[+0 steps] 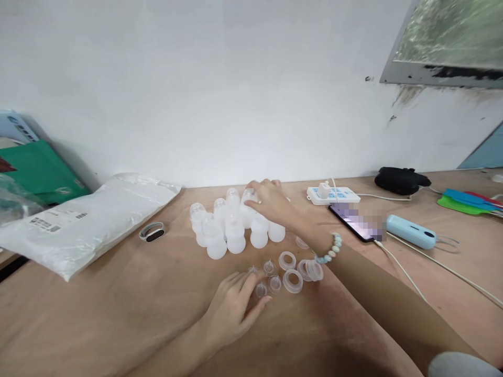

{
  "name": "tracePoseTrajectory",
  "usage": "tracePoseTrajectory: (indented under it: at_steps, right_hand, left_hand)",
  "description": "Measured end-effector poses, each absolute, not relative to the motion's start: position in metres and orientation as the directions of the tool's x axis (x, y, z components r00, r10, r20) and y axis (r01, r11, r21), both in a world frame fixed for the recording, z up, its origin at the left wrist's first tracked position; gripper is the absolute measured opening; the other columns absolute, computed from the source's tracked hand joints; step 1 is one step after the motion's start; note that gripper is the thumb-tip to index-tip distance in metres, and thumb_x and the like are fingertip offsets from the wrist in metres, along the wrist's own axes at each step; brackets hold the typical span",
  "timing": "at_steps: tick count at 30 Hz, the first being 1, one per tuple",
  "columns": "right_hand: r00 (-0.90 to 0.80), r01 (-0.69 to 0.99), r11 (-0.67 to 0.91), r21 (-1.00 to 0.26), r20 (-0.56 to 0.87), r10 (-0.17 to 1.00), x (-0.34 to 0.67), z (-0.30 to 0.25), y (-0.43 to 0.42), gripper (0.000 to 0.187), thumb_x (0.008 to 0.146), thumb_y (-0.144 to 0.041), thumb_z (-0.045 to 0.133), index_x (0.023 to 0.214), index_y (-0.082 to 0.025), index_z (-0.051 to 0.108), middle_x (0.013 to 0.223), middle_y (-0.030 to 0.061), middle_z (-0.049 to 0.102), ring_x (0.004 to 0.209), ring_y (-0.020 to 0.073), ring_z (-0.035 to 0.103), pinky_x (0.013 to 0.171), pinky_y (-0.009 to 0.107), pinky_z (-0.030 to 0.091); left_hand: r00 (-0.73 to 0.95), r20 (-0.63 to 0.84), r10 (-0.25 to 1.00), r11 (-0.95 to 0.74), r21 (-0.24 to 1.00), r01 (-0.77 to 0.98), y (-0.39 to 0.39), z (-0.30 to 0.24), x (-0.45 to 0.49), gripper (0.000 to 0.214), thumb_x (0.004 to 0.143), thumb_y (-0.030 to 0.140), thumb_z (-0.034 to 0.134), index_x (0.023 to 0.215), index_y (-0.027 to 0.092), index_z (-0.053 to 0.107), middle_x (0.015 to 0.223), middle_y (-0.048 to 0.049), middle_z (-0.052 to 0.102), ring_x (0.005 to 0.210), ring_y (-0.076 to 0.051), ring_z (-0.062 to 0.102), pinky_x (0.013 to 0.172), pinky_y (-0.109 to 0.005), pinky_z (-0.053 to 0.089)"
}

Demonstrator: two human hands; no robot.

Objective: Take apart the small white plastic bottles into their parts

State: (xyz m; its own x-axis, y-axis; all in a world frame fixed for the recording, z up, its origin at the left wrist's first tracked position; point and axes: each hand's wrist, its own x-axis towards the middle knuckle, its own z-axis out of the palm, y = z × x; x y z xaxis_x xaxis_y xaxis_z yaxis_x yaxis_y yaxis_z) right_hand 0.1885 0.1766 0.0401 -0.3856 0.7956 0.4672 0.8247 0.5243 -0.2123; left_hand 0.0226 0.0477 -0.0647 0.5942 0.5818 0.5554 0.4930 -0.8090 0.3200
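Observation:
Several white baby bottles stand in a cluster on the table, some with clear domed caps. My right hand (269, 199) reaches to the back of the group, its fingers closed around the top of a baby bottle (247, 213). In front of the cluster lie several clear silicone nipples (275, 284). My left hand (231, 303) rests low at the nipples, thumb and fingers apart, with one nipple (260, 290) between them and another partly under the fingertips. Beside the nipples are several translucent collar rings (293, 281), a few of them overlapping under my right wrist.
A white plastic mailer bag (90, 217) and a grey fitness band (152, 231) lie to the left. To the right are a power strip (333, 195), a phone (353, 222), a light blue device (411, 231), white cables and a black pouch (401, 180). A wall stands behind.

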Motion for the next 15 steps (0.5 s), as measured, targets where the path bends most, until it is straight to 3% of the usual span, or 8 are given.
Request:
tracePoseTrajectory:
  at_steps: [3,5,8,10,12,15]
  right_hand:
    - [-0.293,0.815,0.52,-0.256,0.592,0.751,0.216,0.072,0.155,0.028,0.091,-0.029,0.062,0.114,-0.015,0.058,0.109,0.0115,0.069,0.105,0.0274,0.059,0.098,0.046,0.034]
    - [-0.172,0.709,0.615,-0.345,0.761,0.625,0.236,0.091,0.131,0.024,0.087,-0.028,0.067,0.108,-0.018,0.061,0.105,0.0076,0.069,0.1,0.0242,0.061,0.095,0.042,0.039]
    - [0.022,0.554,0.652,-0.518,0.792,0.61,0.255,0.09,0.091,0.018,0.084,-0.03,0.07,0.099,-0.022,0.063,0.095,0.0029,0.069,0.092,0.021,0.063,0.086,0.037,0.047]
    - [0.075,0.358,0.597,-0.718,0.66,0.748,0.256,0.067,0.067,0.014,0.084,-0.033,0.068,0.091,-0.023,0.063,0.087,0.0016,0.069,0.081,0.019,0.065,0.076,0.033,0.051]
    - [0.069,0.168,0.423,-0.891,0.438,0.896,0.251,0.032,0.048,0.017,0.085,-0.039,0.066,0.09,-0.023,0.062,0.082,0.0017,0.068,0.077,0.0198,0.066,0.068,0.032,0.054]
    - [-0.008,0.081,0.103,-0.991,0.103,0.995,0.242,-0.014,0.031,0.023,0.089,-0.049,0.059,0.088,-0.026,0.057,0.074,0.0012,0.066,0.068,0.0209,0.065,0.063,0.035,0.054]
  left_hand:
    - [0.557,0.657,0.509,-0.836,0.221,0.503,0.047,-0.059,0.022,0.015,0.094,0.018,0.051,0.108,0.017,0.055,0.078,-0.0031,0.064,0.065,-0.019,0.061,0.061,-0.029,0.049]
    - [0.487,0.742,0.461,-0.827,0.161,0.538,0.048,-0.05,0.021,0.022,0.092,0.015,0.054,0.113,0.016,0.056,0.093,-0.0076,0.064,0.078,-0.021,0.062,0.068,-0.031,0.052]
    - [0.286,0.876,0.39,-0.78,0.149,0.607,0.047,-0.033,0.017,0.045,0.085,0.017,0.068,0.126,0.015,0.05,0.116,-0.0133,0.055,0.103,-0.026,0.06,0.084,-0.036,0.054]
    - [0.214,0.899,0.382,-0.776,0.186,0.603,0.046,-0.026,0.013,0.061,0.081,0.024,0.076,0.132,0.018,0.044,0.123,-0.0146,0.053,0.112,-0.029,0.058,0.088,-0.04,0.054]
    - [0.282,0.845,0.455,-0.793,0.24,0.56,0.041,-0.027,0.009,0.063,0.083,0.033,0.073,0.136,0.021,0.041,0.122,-0.0134,0.059,0.11,-0.03,0.062,0.086,-0.04,0.057]
    - [0.397,0.692,0.604,-0.767,0.367,0.527,0.032,-0.038,0.007,0.054,0.086,0.042,0.066,0.133,0.027,0.042,0.109,-0.0069,0.069,0.089,-0.025,0.071,0.071,-0.032,0.06]
